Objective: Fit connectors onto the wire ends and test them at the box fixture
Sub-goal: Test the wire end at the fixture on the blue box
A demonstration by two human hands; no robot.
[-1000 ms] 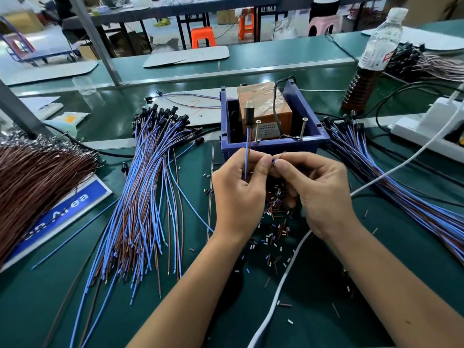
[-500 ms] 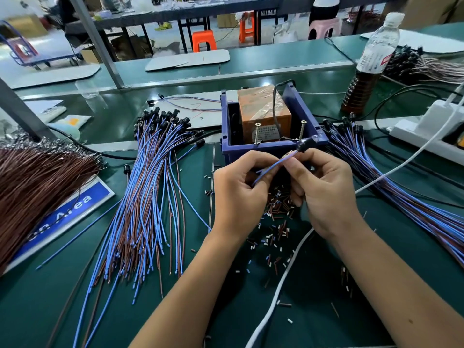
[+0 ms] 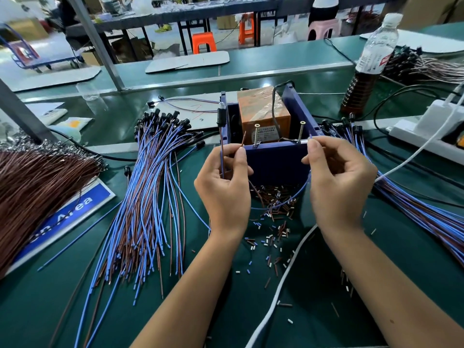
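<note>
A blue box fixture (image 3: 273,162) stands in front of me with an orange block (image 3: 261,114) inside and two upright screws (image 3: 256,134) on its front rim. My left hand (image 3: 223,187) pinches a blue and brown wire pair; its black connector (image 3: 221,116) stands upright left of the box, and the brown wire end (image 3: 243,140) points up near the left screw. My right hand (image 3: 336,179) pinches the blue wire end (image 3: 310,138) close to the right screw (image 3: 300,131). The blue wire (image 3: 296,197) loops down between my hands.
A pile of blue and brown wires with black connectors (image 3: 150,187) lies at left, another pile (image 3: 414,197) at right. A brown wire bundle (image 3: 37,187) is far left. Cut insulation bits (image 3: 273,217) litter the mat. A bottle (image 3: 369,66), a white power strip (image 3: 426,131) and a white cable (image 3: 283,285) sit at right.
My hands have moved apart. The connector swung from the right rim to upright at the left of the box. The blue wire end now sits by the right screw.
</note>
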